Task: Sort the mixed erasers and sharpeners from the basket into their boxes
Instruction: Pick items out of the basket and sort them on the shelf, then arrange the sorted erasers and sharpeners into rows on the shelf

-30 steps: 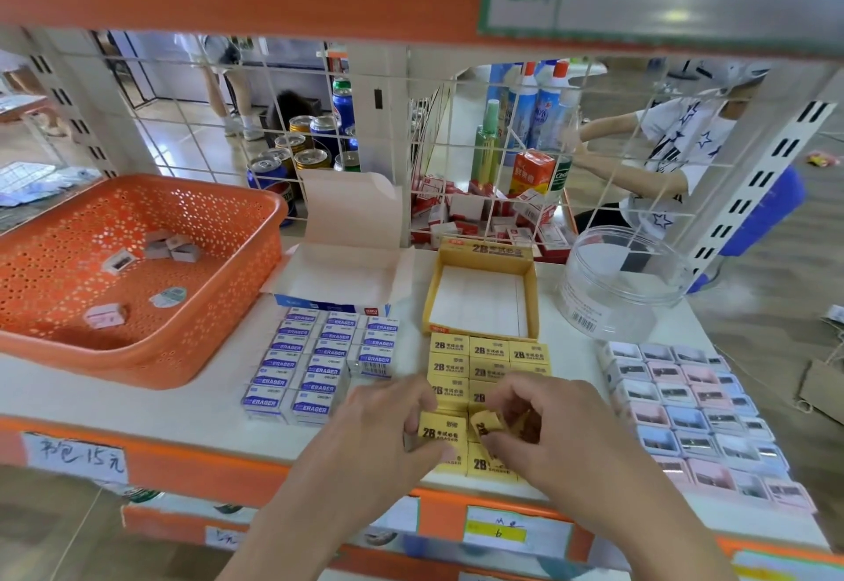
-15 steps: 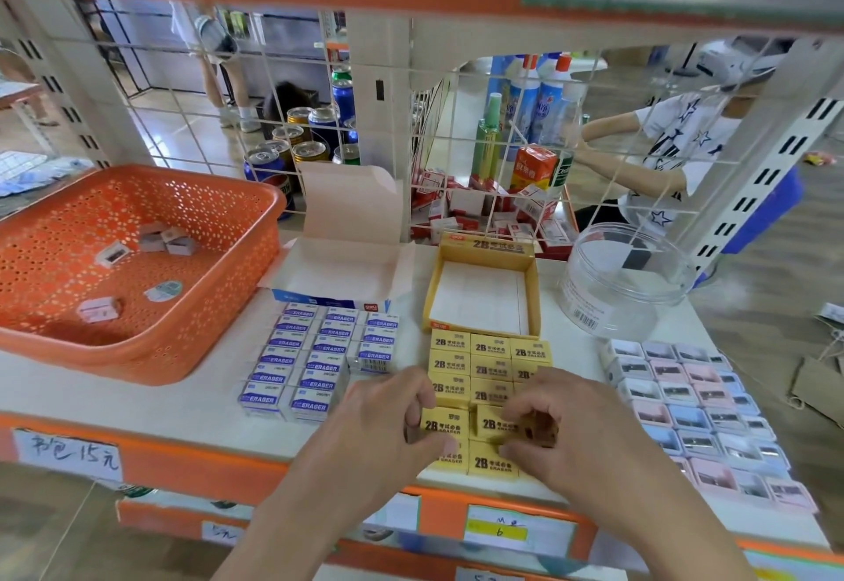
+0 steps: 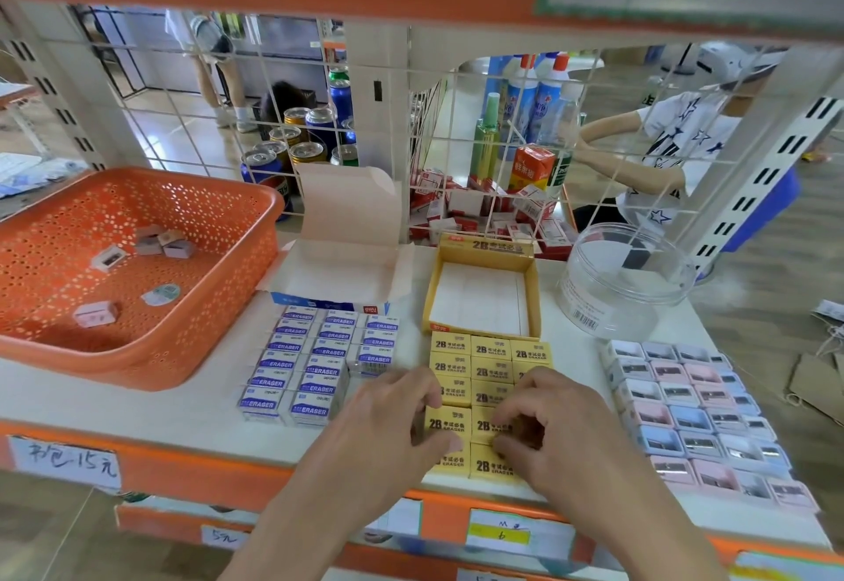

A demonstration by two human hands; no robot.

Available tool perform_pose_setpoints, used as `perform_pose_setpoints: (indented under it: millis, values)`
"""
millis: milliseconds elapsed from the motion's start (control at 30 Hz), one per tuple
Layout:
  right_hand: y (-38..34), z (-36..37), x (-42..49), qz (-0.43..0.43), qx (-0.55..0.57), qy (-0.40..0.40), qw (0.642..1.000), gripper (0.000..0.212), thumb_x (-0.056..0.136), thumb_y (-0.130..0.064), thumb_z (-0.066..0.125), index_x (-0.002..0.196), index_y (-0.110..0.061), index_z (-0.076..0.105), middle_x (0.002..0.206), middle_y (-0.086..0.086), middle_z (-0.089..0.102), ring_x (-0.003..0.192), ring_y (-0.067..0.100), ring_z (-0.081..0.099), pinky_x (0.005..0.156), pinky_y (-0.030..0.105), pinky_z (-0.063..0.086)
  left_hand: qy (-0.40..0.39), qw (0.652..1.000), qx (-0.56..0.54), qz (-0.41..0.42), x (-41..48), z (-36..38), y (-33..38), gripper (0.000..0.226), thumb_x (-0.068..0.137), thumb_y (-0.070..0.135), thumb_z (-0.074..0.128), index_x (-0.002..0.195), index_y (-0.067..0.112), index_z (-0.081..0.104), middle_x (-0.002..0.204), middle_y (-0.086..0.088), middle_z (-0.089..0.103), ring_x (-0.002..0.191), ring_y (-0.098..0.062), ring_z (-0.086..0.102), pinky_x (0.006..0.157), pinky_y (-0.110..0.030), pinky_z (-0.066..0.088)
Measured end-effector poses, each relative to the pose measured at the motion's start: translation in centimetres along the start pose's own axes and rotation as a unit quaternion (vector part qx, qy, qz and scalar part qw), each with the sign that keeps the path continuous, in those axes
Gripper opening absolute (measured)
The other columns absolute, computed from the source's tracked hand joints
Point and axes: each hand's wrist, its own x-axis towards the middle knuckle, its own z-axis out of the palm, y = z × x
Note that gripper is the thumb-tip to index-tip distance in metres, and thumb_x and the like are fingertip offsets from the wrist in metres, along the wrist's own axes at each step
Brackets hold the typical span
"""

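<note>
Store shelf (image 3: 205,397), white with an orange front lip, carries the whole work area; a wire grid closes off its back.

Grip: both hands work at the lower centre of the frame, on the near end of the yellow erasers (image 3: 491,352). The left hand (image 3: 397,416) has its fingers curled, and fingers and thumb pinch the left edge of the near-left piece. The right hand (image 3: 548,425) is likewise curled, its fingertips clamped on the adjoining piece in the next column. Neither hand lifts anything clear of the shelf; the pieces sit touching their neighbours in the block.

Outward: the blue erasers (image 3: 319,352) lie in rows just left of the hands. The sharpeners (image 3: 685,397) lie in rows to the right. Behind each eraser block stands its container, the yellow box (image 3: 484,251) and the blue box (image 3: 347,269), both open and holding nothing. A clear tub (image 3: 625,279) stands at centre right.

Status: sorting by type appears nearly complete. The basket (image 3: 255,224), at the left, holds only a few loose pieces (image 3: 96,313), apparently sharpeners. Loading the blocks into the containers is not yet done.
</note>
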Motion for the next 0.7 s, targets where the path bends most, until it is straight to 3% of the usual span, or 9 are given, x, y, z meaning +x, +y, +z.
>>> perform_pose_setpoints:
  millis: [133, 233, 333, 400, 467, 500, 600, 700]
  values:
    - [-0.5, -0.4, 0.2, 0.002, -0.012, 0.036, 0.999, 0.016, 0.086, -0.035, 0.065, 0.101, -0.029, 0.068, 0.095, -0.018, 0.047, 0.082, -0.004, 0.046, 0.073, 0.003, 0.034, 0.004, 1.000, 0.018, 0.011, -0.4, -1.3, 0.8, 0.030, 0.082, 0.053, 0.065, 0.092, 0.038, 0.040, 0.092, 0.021, 0.047, 0.082, 0.004, 0.047, 0.071, -0.013, 0.043]
    - [-1.8, -0.1, 1.3, -0.020, -0.050, 0.073, 0.996, 0.030, 0.088, -0.038, 0.060, 0.117, -0.032, 0.060, 0.105, -0.020, 0.042, 0.096, -0.002, 0.040, 0.081, 0.003, 0.030, 0.054, 0.996, 0.063, 0.037, -0.4, -3.1, 0.6, 0.026, 0.085, 0.052, 0.061, 0.096, 0.037, 0.043, 0.099, 0.021, 0.049, 0.089, 0.000, 0.050, 0.073, -0.014, 0.039]
    - [-4.6, 0.7, 3.1, -0.051, -0.091, 0.099, 0.990, 0.042, 0.085, -0.035, 0.066, 0.126, -0.030, 0.057, 0.122, -0.009, 0.046, 0.116, 0.015, 0.044, 0.094, 0.024, 0.038, 0.131, 0.980, 0.137, 0.059, 0.5, -5.5, -1.0, 0.033, 0.078, 0.050, 0.060, 0.105, 0.033, 0.054, 0.106, 0.013, 0.058, 0.099, -0.010, 0.053, 0.088, -0.027, 0.038]
    - [-7.1, 1.1, 4.5, -0.071, -0.110, 0.089, 0.987, 0.047, 0.088, -0.038, 0.061, 0.133, -0.034, 0.048, 0.136, -0.007, 0.038, 0.129, 0.016, 0.036, 0.102, 0.029, 0.036, 0.122, 0.972, 0.196, 0.038, 0.4, -7.7, -1.9, 0.043, 0.082, 0.050, 0.052, 0.121, 0.034, 0.052, 0.128, 0.006, 0.051, 0.120, -0.010, 0.038, 0.101, -0.027, 0.023]
    - [-9.3, 1.3, 5.8, -0.085, -0.100, 0.061, 0.989, 0.049, 0.093, -0.042, 0.051, 0.139, -0.039, 0.035, 0.143, -0.012, 0.027, 0.134, 0.010, 0.024, 0.109, 0.025, 0.028, 0.128, 0.970, 0.208, 0.015, 0.2, -9.4, -3.5, 0.049, 0.092, 0.049, 0.046, 0.139, 0.038, 0.035, 0.149, 0.009, 0.025, 0.138, -0.007, 0.014, 0.111, -0.026, 0.006]
    - [-10.7, 1.5, 6.8, -0.095, -0.096, 0.053, 0.989, 0.048, 0.094, -0.042, 0.048, 0.139, -0.039, 0.033, 0.143, -0.014, 0.026, 0.133, 0.009, 0.024, 0.109, 0.024, 0.026, 0.136, 0.969, 0.208, 0.005, -0.1, -10.7, -4.7, 0.050, 0.094, 0.048, 0.044, 0.141, 0.039, 0.031, 0.151, 0.011, 0.020, 0.140, -0.007, 0.010, 0.114, -0.028, 0.004]
    - [-14.9, 2.3, 9.6, -0.130, -0.096, 0.043, 0.986, 0.046, 0.094, -0.043, 0.047, 0.138, -0.037, 0.035, 0.138, -0.014, 0.032, 0.127, 0.010, 0.032, 0.105, 0.025, 0.029, 0.176, 0.967, 0.185, 0.003, -0.9, -14.6, -7.5, 0.044, 0.094, 0.045, 0.047, 0.136, 0.037, 0.039, 0.138, 0.015, 0.040, 0.131, -0.006, 0.035, 0.110, -0.030, 0.025]
    - [-18.9, 3.5, 12.7, -0.170, -0.083, 0.045, 0.981, 0.043, 0.093, -0.038, 0.052, 0.134, -0.032, 0.045, 0.135, -0.011, 0.044, 0.123, 0.010, 0.041, 0.100, 0.023, 0.031, 0.179, 0.970, 0.157, -0.039, -1.4, -18.6, -11.5, 0.039, 0.091, 0.043, 0.055, 0.127, 0.031, 0.052, 0.120, 0.013, 0.053, 0.111, -0.011, 0.053, 0.093, -0.031, 0.044]
